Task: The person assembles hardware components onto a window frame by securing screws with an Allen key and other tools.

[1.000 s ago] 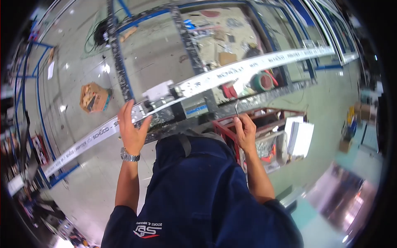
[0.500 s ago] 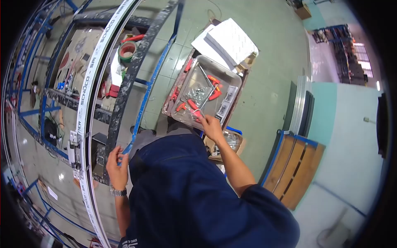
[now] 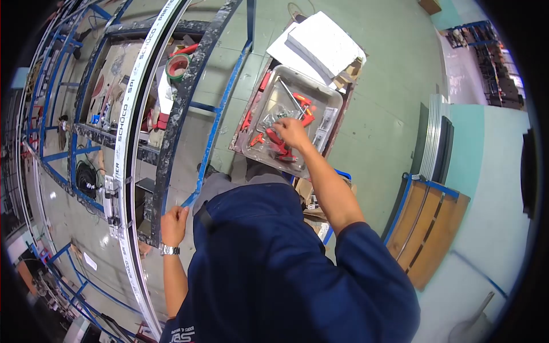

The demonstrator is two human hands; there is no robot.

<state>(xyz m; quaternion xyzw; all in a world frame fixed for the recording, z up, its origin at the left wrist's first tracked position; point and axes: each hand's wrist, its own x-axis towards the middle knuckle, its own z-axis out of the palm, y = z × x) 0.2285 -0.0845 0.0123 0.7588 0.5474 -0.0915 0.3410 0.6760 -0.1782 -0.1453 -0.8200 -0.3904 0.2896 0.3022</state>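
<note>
My right hand (image 3: 291, 134) reaches into a grey metal tray (image 3: 264, 102), its fingers bent down and closed at a pile of small screws (image 3: 274, 117). Whatever lies between those fingertips is hidden. Just below that hand is a red-handled tool (image 3: 280, 150), with a smaller red T-handle (image 3: 257, 139) to its left. Red-and-orange-handled tools (image 3: 303, 102) and a long metal rod (image 3: 290, 94) lie farther up the tray. My left hand (image 3: 173, 226), above a wristwatch, is beside the dark bench edge. Its thumb and fingers are drawn together, and their contents cannot be made out.
A long white-filmed profile (image 3: 130, 97) with a hinge (image 3: 111, 197) spans the blue-and-black bench frame (image 3: 213, 137) on my left. Green tape (image 3: 176, 67) sits on the bench. White sheets (image 3: 326, 43) lie beyond the tray; a wooden-slatted rack (image 3: 426, 228) stands right.
My right hand has let go of the red-handled tool and moved farther into the tray, to the screws. My left hand's fingers, loosely apart before, have come together.
</note>
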